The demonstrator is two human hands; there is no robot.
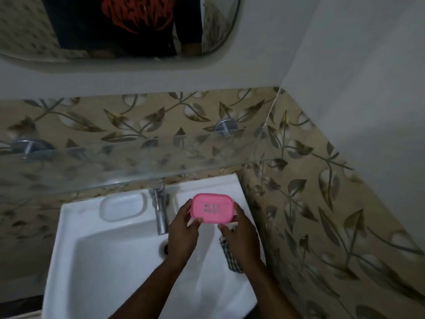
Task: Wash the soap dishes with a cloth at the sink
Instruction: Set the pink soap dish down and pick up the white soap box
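A pink soap dish (pixel 212 207) with small drain holes is held up over the right back part of the white sink (pixel 110 256). My left hand (pixel 182 233) grips its left and front edge, thumb on the rim. My right hand (pixel 239 236) holds its right end with the fingers curled behind it. A checked cloth (pixel 231 256) hangs under my right hand, against the palm. A white part shows below the pink dish between my hands; I cannot tell what it is.
A chrome tap (pixel 161 210) stands at the back of the sink, left of the dish. A moulded soap recess (pixel 123 207) lies left of the tap. A glass shelf (pixel 128 166) juts out above the sink, a mirror (pixel 119 26) higher up. The tiled wall is close on the right.
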